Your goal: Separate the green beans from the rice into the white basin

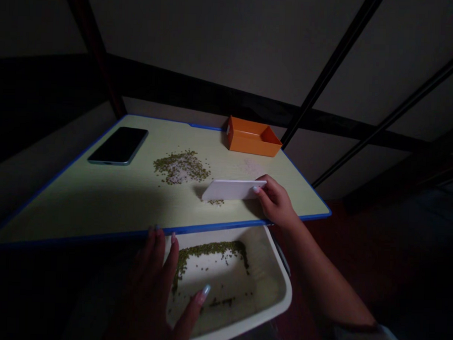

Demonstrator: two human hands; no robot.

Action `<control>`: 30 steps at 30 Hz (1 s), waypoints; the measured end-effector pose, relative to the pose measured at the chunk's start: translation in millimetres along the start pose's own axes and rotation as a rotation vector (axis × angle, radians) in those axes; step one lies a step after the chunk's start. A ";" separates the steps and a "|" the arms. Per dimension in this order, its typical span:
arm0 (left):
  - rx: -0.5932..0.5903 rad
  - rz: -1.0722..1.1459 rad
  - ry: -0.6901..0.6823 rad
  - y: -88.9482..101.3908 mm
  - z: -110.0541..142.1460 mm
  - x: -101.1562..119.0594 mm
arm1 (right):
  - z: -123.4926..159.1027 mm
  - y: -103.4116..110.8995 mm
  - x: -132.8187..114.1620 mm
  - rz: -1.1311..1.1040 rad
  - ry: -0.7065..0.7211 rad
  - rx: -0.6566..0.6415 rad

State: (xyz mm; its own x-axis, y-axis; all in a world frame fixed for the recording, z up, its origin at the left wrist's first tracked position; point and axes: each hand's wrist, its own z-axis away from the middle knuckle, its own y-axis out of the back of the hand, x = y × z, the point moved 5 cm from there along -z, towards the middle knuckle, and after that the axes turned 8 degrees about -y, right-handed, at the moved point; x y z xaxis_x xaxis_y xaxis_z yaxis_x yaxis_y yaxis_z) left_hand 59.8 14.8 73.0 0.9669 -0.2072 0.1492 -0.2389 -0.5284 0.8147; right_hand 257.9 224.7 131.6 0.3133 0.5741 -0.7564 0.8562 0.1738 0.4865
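Observation:
Pinched between the thumb and fingers of my right hand (pixel 275 199) is a flat white card-like scraper (pixel 231 190), its long edge down on the table. A small cluster of green beans and pale grains (pixel 215 202) lies against its near side. Farther back sits a larger pile of green beans mixed with white grains (pixel 182 167). My left hand (pixel 155 281) has its fingers spread over the left side of a white plastic basin (pixel 281 296) below the table edge; whether it touches the rim is hard to see. Green beans (pixel 212 248) line the basin's inside.
An orange open box (pixel 253 141) stands at the table's far right. A dark-screened phone (pixel 119 145) lies at the far left. Pale grains (pixel 252 167) are scattered in front of the box. The pale table (pixel 99 195) has a blue edge; a panelled wall rises behind.

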 end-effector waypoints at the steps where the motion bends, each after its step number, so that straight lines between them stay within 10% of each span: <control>1: 0.003 0.001 -0.004 0.3 0.0 0.6 | 0.3 -1.0 -2.1 0.010 0.025 -0.004; 15: 0.037 0.033 -0.013 1.9 -1.8 -1.4 | 23.1 -40.2 -59.4 0.357 0.635 -0.256; 30: 0.063 0.006 -0.058 0.8 -2.6 -1.1 | 26.1 -44.3 -50.9 0.663 0.643 -0.141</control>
State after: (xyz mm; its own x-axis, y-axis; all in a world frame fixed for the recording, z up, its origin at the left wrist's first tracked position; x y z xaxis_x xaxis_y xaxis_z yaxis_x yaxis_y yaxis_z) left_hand 58.7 16.7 74.9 0.9590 -0.2566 0.1202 -0.2518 -0.5771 0.7769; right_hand 214.7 166.8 137.1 0.3965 0.9160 0.0614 0.5126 -0.2764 0.8129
